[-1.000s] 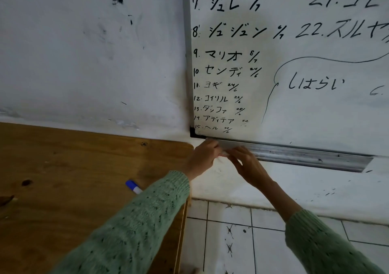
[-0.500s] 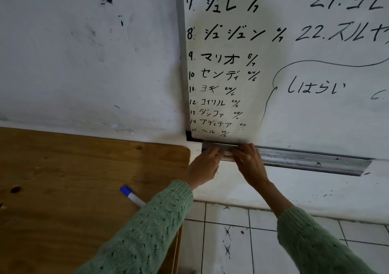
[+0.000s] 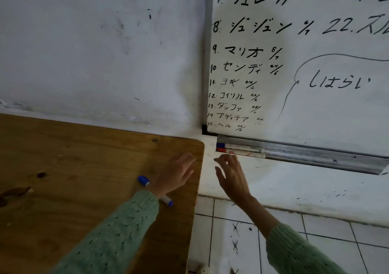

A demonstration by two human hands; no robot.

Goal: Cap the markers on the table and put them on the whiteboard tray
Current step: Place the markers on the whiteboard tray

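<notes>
Scuffed white wall (image 3: 88, 48), wooden table (image 3: 63, 168), white tiled floor (image 3: 315, 242), dim light

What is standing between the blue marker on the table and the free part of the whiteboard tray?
Nothing visible blocks it. The blue marker lies on the table, partly under the left hand. The whiteboard tray holds two markers at its left end; the rest looks bare.

Two markers (image 3: 240, 150) are laid side by side at the left end of the tray (image 3: 315, 155), under the whiteboard (image 3: 305, 84). A third marker (image 3: 145, 181) is left on the desk (image 3: 73, 168), left of the tray, partly hidden under the left hand (image 3: 174, 174).
</notes>
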